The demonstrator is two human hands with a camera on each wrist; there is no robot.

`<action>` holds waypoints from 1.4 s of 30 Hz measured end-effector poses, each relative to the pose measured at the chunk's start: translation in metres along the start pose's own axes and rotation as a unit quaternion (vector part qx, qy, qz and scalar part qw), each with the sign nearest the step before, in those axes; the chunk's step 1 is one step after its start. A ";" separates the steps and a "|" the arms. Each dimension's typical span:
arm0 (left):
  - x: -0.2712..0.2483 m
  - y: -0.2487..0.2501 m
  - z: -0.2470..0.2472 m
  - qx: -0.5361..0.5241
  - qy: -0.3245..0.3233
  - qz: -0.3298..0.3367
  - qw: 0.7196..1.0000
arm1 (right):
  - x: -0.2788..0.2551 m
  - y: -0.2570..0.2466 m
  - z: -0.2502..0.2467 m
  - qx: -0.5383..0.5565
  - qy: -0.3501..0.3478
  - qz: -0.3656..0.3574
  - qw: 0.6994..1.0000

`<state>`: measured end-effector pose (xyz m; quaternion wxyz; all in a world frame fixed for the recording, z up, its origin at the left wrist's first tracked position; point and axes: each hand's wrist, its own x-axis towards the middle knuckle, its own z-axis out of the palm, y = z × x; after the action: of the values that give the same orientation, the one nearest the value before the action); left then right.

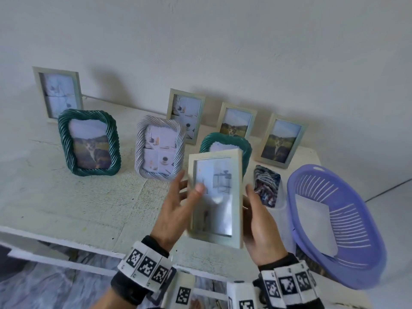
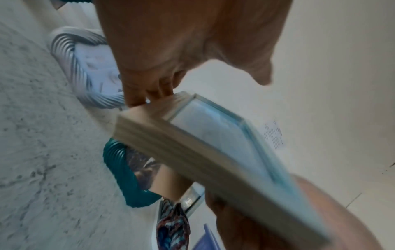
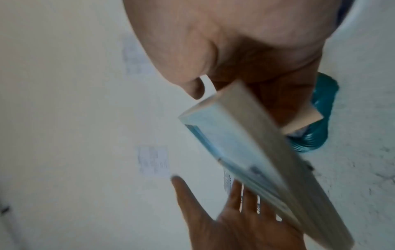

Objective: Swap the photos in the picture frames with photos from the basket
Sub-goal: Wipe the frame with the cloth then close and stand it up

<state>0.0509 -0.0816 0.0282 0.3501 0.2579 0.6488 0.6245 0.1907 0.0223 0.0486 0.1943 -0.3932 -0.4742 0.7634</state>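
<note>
A pale wooden picture frame is up in the air over the table, glass side toward me, with a light photo inside. My right hand grips its right edge, thumb in front and fingers behind. My left hand is spread, its straight fingers touching the frame's left edge and the thumb loose over the glass. To the right stands a purple slotted basket with white photo paper in it. A colourful striped photo lies on the table between frame and basket.
Standing on the white table are a green twisted frame, a lilac twisted frame, another green one behind the held frame, and several wooden frames along the wall. The table's front edge is close below my wrists.
</note>
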 end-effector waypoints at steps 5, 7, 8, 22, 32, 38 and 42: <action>0.006 0.021 0.001 -0.077 -0.024 -0.086 0.993 | 0.016 -0.002 -0.022 0.120 -0.050 0.077 0.989; 0.009 0.030 0.002 -0.069 -0.052 -0.110 0.990 | 0.022 0.001 -0.023 0.109 -0.056 0.084 0.989; 0.011 0.032 0.002 -0.068 -0.062 -0.123 0.988 | 0.022 0.002 -0.022 0.103 -0.053 0.084 0.990; 0.031 0.035 -0.018 -0.055 -0.054 -0.078 0.994 | 0.090 -0.013 -0.063 -0.552 0.260 -0.221 0.761; 0.057 0.029 -0.057 -0.024 -0.045 -0.031 0.998 | 0.148 -0.009 -0.067 -0.690 0.278 0.025 0.668; 0.058 0.033 -0.066 -0.040 -0.052 -0.081 0.995 | 0.104 -0.027 -0.053 -0.660 0.296 -0.093 0.684; 0.065 0.021 -0.070 -0.052 -0.053 -0.095 0.993 | 0.033 -0.040 -0.009 -0.575 0.323 -0.303 0.688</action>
<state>-0.0465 -0.0738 0.0391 0.4546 0.2091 0.6179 0.6065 0.1739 0.0688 0.0681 0.2919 -0.4856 -0.8213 0.0667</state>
